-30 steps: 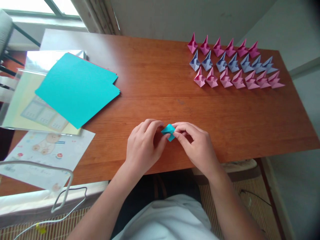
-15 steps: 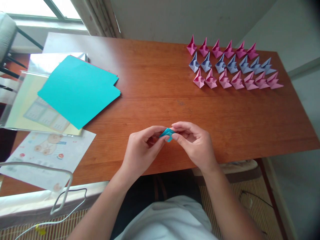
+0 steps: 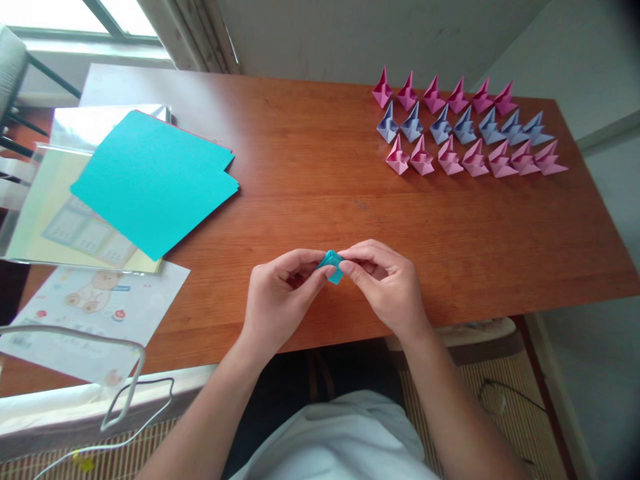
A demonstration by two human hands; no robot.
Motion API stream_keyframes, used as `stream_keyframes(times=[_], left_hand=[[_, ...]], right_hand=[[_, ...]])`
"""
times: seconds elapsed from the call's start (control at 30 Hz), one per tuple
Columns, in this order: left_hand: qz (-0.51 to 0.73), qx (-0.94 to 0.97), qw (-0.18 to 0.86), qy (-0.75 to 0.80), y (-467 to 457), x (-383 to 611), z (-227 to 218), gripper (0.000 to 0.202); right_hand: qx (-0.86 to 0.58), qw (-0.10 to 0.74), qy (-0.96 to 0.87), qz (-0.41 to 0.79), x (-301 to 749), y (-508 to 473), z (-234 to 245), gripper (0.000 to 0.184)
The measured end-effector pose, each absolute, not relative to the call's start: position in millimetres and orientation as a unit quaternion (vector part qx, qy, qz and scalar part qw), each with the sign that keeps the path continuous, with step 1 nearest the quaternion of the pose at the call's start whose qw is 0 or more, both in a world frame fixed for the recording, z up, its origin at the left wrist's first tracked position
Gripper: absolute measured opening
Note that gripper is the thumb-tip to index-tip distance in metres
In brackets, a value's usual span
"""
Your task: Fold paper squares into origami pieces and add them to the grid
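A small piece of folded turquoise paper (image 3: 333, 261) is held above the table near its front edge. My left hand (image 3: 285, 290) pinches its left side between thumb and fingers. On the right side, my right hand (image 3: 383, 280) grips it the same way, thumb in front and fingers behind. The paper shows a diamond-like front with layered folds at the top; its side corners are hidden by my fingertips.
Several folded paper figures stand in rows at the back right: dark pink (image 3: 433, 95), lavender (image 3: 441, 127) and light pink (image 3: 450, 159). Turquoise sheets (image 3: 155, 180) lie on plastic sleeves (image 3: 37, 220) at left, above a printed bear sheet (image 3: 125, 300). A bent grey tube (image 3: 75, 335) crosses the front left.
The folded paper has turned so its front faces me more squarely. My right fingers have closed in on its right edge, and both hands have shifted slightly left.
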State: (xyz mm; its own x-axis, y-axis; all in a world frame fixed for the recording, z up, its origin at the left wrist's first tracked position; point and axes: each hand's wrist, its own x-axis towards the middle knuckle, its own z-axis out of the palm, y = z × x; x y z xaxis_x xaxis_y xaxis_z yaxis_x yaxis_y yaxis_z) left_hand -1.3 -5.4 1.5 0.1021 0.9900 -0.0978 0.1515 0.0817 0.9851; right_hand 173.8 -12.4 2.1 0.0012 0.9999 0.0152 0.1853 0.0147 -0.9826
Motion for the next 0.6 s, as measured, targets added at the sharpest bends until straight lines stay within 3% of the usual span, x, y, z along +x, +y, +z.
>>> stream_keyframes(times=[0.2,0.6], left_hand=[[0.408,0.531,0.519,0.531,-4.5,-2.0,0.5,0.022],[0.401,0.56,0.517,0.508,-3.2,-1.8,3.3,0.017]], right_hand=[[-0.527,0.461,-0.517,0.492,172.9,-9.7,-0.5,0.005],[-0.528,0.447,-0.56,0.456,171.1,-10.0,4.6,0.015]])
